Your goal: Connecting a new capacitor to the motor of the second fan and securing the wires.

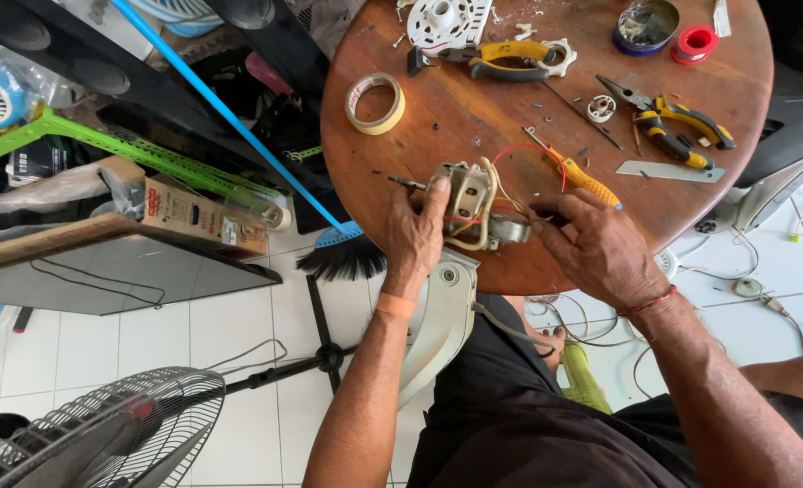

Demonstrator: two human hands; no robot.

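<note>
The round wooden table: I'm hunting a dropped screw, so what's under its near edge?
Under the table edge show a cream fan housing, white floor tiles and loose wires. The tabletop and both forearms hide everything further in.

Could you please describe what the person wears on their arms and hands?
Both arms are bare, with no sleeves or gloves in view. The left hand has an orange band around its wrist. The right hand has a thin red string bracelet at its wrist. No rings or watch can be seen.
</note>
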